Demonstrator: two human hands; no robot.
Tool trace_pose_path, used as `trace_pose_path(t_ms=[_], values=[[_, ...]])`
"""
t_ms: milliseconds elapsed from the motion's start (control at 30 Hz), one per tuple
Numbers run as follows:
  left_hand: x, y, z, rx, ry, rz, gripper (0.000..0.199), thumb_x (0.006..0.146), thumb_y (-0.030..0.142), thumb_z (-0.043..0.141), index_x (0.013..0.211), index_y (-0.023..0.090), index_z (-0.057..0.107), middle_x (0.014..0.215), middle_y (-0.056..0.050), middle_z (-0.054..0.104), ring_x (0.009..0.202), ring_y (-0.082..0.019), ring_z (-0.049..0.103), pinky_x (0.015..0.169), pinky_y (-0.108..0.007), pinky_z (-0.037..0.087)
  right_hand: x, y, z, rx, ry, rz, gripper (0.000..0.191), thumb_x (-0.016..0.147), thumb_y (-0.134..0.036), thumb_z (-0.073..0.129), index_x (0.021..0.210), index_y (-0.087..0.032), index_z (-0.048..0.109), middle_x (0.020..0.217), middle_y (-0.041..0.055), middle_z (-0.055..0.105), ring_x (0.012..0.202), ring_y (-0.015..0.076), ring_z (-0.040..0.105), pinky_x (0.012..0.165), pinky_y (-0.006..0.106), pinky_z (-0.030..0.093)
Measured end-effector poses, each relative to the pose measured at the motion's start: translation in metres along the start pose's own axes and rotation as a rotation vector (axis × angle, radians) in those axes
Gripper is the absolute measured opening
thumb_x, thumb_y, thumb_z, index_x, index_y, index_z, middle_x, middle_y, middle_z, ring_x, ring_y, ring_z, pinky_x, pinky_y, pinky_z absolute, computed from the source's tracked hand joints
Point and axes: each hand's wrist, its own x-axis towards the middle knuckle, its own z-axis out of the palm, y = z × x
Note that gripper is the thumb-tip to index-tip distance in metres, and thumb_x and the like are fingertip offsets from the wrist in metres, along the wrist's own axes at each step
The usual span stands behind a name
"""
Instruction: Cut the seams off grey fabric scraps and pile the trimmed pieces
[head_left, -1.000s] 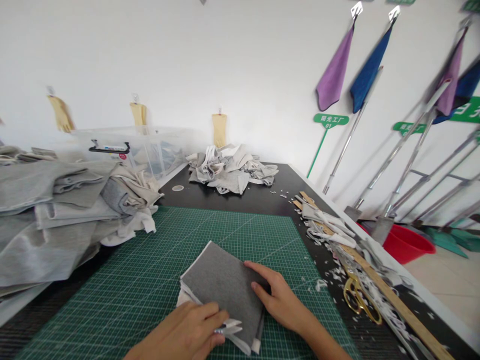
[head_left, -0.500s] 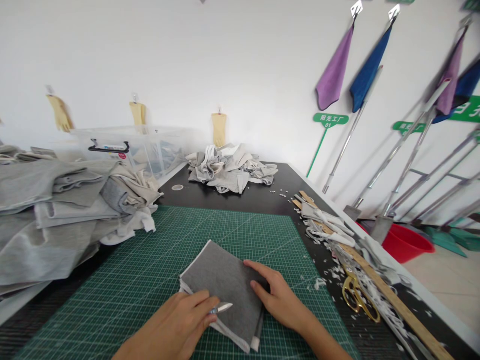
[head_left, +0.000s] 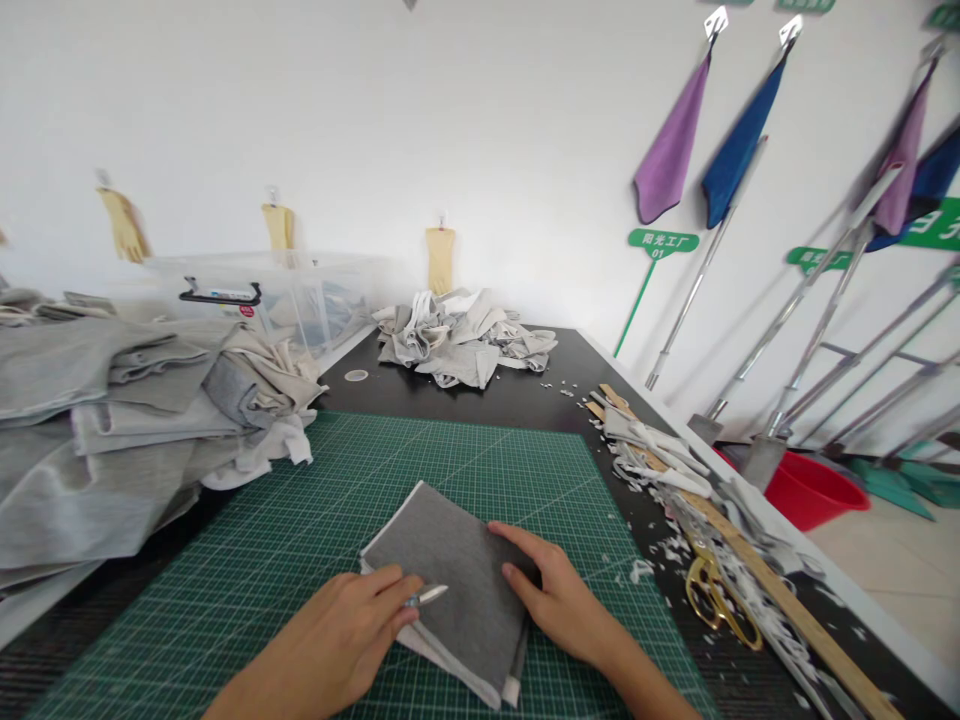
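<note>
A folded piece of dark grey cloth with pale edges lies on the green cutting mat. My left hand is closed round a small tool with a short pointed blade; its grip is mostly hidden in my fingers, so I cannot tell its exact kind. The blade points right, over the cloth's left part. At the cloth's right edge rests my right hand, thumb and index finger stretched apart on top; its other fingers are mostly hidden.
Grey cloth is heaped on the left, before a clear plastic box. Another cloth pile sits at the back. On the right lie a wooden strip, gold-handled scissors and white scraps. A red basin stands beyond the table.
My left hand has moved slightly left with the bladed tool, baring more of the cloth's lower left edge. My right hand and the cloth stay in place.
</note>
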Motion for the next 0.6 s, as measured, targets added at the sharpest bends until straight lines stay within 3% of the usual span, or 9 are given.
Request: trace_pose_path(t_ms=[200,367,600], values=[[-0.002,0.005,0.002,-0.034,0.031,0.035,0.038,0.096,0.026,0.050,0.134,0.028,0.046,0.121,-0.004,0.064,0.094,-0.020,0.067,0.079,-0.030,0.056,-0.002,-0.003,0.000,-0.001,-0.004,0.014,0.044,0.092,-0.029,0.050,0.137,-0.028,0.050,0.142,0.0015,0.053,0.132,0.0214,0.047,0.114,0.042,0.032],[0.000,0.013,0.001,-0.048,0.008,0.076,0.031,0.098,0.021,0.045,0.127,0.026,0.052,0.112,-0.004,0.066,0.088,-0.019,0.068,0.077,-0.030,0.057,-0.002,-0.004,-0.001,-0.006,-0.006,0.020,0.045,0.092,-0.029,0.050,0.137,-0.027,0.050,0.142,0.0017,0.053,0.131,0.0211,0.047,0.114,0.041,0.032],[0.008,0.027,-0.009,-0.096,-0.030,0.103,0.030,0.095,0.030,0.054,0.125,0.026,0.055,0.107,-0.003,0.068,0.075,-0.016,0.067,0.068,-0.026,0.057,-0.002,-0.004,-0.001,-0.001,0.006,0.011,0.045,0.092,-0.028,0.050,0.137,-0.027,0.051,0.141,0.0024,0.054,0.131,0.0223,0.047,0.114,0.043,0.033]])
